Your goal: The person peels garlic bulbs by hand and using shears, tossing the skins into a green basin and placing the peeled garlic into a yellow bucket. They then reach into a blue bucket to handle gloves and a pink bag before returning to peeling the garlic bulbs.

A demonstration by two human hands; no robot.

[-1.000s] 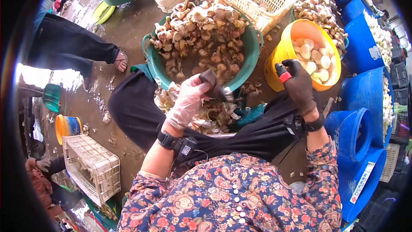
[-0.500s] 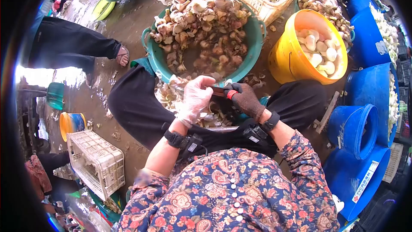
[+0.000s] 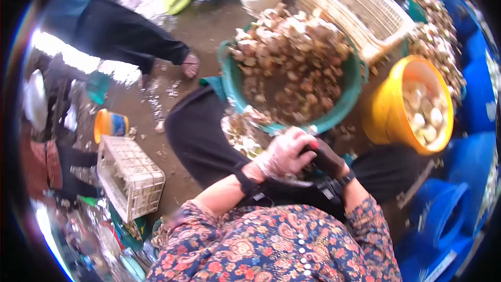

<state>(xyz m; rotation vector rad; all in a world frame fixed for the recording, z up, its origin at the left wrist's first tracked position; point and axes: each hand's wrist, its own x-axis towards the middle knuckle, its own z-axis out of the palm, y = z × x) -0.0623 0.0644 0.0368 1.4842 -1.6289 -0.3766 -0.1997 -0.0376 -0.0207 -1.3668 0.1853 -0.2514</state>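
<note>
Whatever piece is being worked sits hidden where the two hands meet, low over the person's lap and just in front of the green basin (image 3: pixel 334 120). Motion blur and the gloves cover it completely. Judging by the bulbs (image 3: pixel 292 57) heaped in that basin, it is probably small, light and firm at the core. It likely has loose, papery, damp skin that would slip under a glove, so a pinch across the solid body should hold better than a grip on the flaking skin.

The left hand (image 3: pixel 284 155), in a thin clear glove, has its fingers (image 3: pixel 300 141) curled shut over the meeting point, pressing against the right hand (image 3: pixel 327 161). The right hand wears a dark glove and is mostly covered, so whether its fingers are closed cannot be told.

A pile of peelings (image 3: pixel 240 133) lies on the lap just left of the hands. To the right stands a yellow bucket (image 3: pixel 381 120) holding pale peeled pieces (image 3: pixel 422 110). A white crate (image 3: pixel 128 175) sits on the wet floor, well apart to the left.
</note>
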